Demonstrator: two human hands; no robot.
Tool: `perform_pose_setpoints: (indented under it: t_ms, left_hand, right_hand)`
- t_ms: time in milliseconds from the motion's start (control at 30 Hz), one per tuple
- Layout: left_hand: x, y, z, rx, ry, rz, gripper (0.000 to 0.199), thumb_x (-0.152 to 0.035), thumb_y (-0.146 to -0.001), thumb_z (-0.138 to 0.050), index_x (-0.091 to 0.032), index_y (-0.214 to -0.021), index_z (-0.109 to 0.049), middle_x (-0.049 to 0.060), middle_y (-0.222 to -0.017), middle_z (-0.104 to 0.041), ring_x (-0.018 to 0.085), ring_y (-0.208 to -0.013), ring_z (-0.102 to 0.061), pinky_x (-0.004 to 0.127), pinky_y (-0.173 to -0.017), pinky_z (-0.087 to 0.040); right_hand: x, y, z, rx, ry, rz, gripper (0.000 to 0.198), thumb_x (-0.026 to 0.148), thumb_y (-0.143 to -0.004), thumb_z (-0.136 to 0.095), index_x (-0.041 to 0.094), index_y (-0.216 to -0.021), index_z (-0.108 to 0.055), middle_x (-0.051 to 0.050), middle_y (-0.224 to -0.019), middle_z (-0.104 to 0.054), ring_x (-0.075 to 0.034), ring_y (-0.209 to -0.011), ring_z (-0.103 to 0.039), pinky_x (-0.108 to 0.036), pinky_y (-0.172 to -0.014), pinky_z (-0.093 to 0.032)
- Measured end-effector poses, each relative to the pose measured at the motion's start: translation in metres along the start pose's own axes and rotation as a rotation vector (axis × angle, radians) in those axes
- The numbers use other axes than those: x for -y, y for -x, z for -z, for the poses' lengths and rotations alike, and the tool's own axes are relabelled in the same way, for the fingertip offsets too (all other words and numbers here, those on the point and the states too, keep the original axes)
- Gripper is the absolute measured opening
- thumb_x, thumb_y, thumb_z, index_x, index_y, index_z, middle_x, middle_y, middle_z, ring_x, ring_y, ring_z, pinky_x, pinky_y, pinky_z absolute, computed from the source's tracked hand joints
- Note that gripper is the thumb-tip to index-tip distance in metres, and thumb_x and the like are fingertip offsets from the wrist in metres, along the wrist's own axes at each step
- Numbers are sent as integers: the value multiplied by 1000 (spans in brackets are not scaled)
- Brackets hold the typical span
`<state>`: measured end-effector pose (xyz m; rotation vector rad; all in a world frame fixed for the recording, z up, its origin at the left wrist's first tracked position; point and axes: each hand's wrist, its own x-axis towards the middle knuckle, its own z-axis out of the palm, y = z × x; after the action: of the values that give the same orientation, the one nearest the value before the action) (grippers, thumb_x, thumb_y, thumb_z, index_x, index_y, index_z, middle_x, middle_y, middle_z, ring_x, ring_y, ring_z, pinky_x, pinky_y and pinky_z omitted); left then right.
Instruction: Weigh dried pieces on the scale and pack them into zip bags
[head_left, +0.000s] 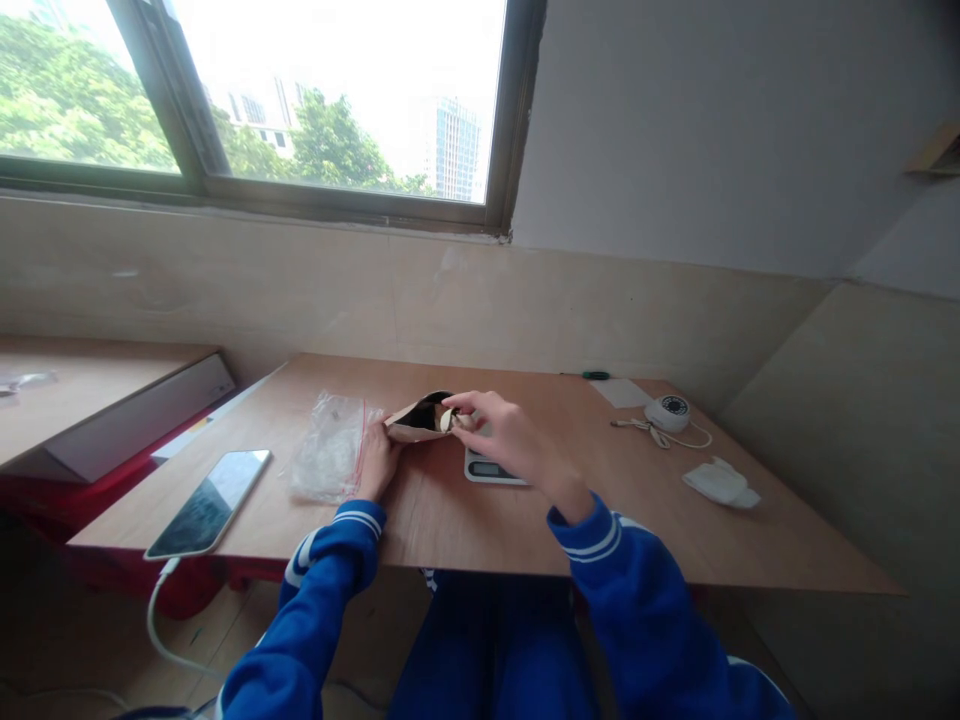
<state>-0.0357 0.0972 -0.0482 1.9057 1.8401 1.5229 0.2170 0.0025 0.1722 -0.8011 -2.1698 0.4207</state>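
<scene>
A brown pouch with a dark inside gapes above the middle of the table. My left hand grips its left edge, fingers closed. At the right side of the mouth, my right hand pinches a small pale piece, whose kind I cannot make out. Partly hidden under the right hand and pouch is a white digital scale, its display facing me. A clear zip bag with a red seal line lies just left of my left hand.
On the left, a phone is plugged into a white cable hanging off the wooden table. A white dome camera, crumpled white tissue, paper sheet and green-handled screwdriver lie at the right.
</scene>
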Motion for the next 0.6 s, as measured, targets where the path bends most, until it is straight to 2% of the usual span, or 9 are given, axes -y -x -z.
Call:
perform_pose_setpoints:
  t_ms: [100, 167, 200, 233, 300, 400, 500, 600]
  left_hand:
    - [4, 0, -2, 11, -29, 8, 41, -26, -76, -58, -14, -113, -45, 13, -107, -57, 30, -107, -56, 49, -91, -46]
    - [5, 0, -2, 16, -33, 1, 40, -26, -76, -57, -14, -112, -45, 13, -106, -56, 30, -106, -56, 48, -90, -47]
    - [5, 0, -2, 17, -33, -1, 40, -25, -76, -57, -14, -112, -45, 13, -106, -56, 30, -105, -56, 48, -90, -47]
    - [5, 0, -2, 16, -32, 0, 39, -25, -76, -57, -14, -111, -45, 13, -106, -56, 30, -105, -57, 48, -89, -47]
    - [5, 0, -2, 14, -27, 12, 38, -25, -75, -57, -15, -110, -45, 13, -105, -56, 30, -104, -57, 48, -89, -48]
    - [5, 0, -2, 11, -12, 33, 37, -25, -75, -57, -15, -108, -45, 12, -104, -57, 30, -105, -57, 48, -90, -47]
    - [5, -1, -2, 7, 15, 24, 37, -26, -75, -58, -15, -109, -45, 11, -104, -56, 29, -107, -56, 48, -93, -45]
    - [6, -1, -2, 3, 23, -2, 38, -25, -76, -57, -16, -110, -44, 11, -106, -55, 28, -109, -55, 49, -95, -44]
  right_hand:
    - [-22, 11, 14, -342, -307, -74, 28, 29, -86, -60, 22, -113, -60, -5, -113, -66, -16, -98, -64, -30, -81, -53]
    - [-47, 20, 13, -593, -315, -167, 28, 34, -85, -61, 20, -109, -60, -7, -110, -66, -17, -98, -63, -31, -82, -52]
    - [-62, 25, 8, -669, -273, -216, 28, 36, -84, -62, 19, -106, -60, -7, -106, -66, -18, -95, -63, -32, -82, -52]
    - [-78, 29, 1, -673, -221, -258, 28, 37, -83, -62, 18, -104, -60, -8, -104, -66, -18, -93, -63, -33, -82, -52]
    - [-109, 34, -18, -586, -126, -294, 26, 34, -84, -60, 18, -104, -60, -8, -102, -64, -19, -92, -62, -34, -81, -52]
    - [-146, 36, -48, -431, 6, -249, 16, 24, -86, -53, 18, -99, -59, -10, -102, -60, -21, -96, -58, -36, -84, -50]
    - [-167, 35, -67, -324, 91, -219, 18, 14, -85, -47, 19, -98, -57, -10, -104, -56, -22, -102, -55, -39, -92, -47]
    - [-177, 37, -75, -223, 105, -212, 18, 13, -83, -47, 18, -97, -57, -11, -106, -53, -23, -105, -54, -41, -95, -45]
